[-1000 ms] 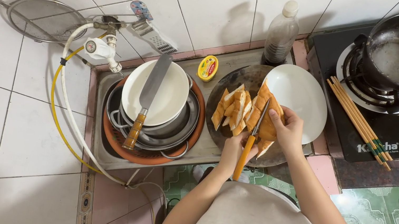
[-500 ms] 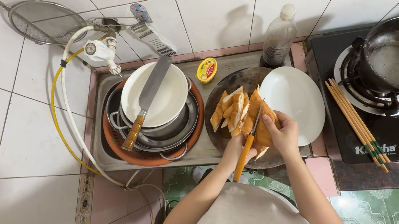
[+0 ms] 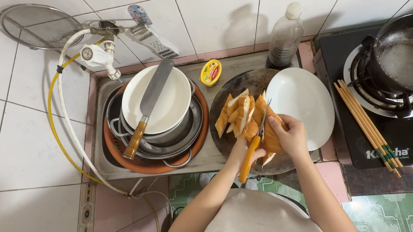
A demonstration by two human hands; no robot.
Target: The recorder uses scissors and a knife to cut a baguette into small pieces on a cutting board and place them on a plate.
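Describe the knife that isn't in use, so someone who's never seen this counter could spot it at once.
Start at the steel sink, left of the round cutting board, where bowls are stacked. The spare knife is the cleaver lying across the top white bowl. Its broad blade and wooden handle set it apart from the slim orange-handled knife in the left hand.

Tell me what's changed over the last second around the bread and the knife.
The right hand slid down the long bread piece, now gripping it lower. The left hand keeps the orange-handled knife upright against the bread. The cut bread slices and white plate stayed put.
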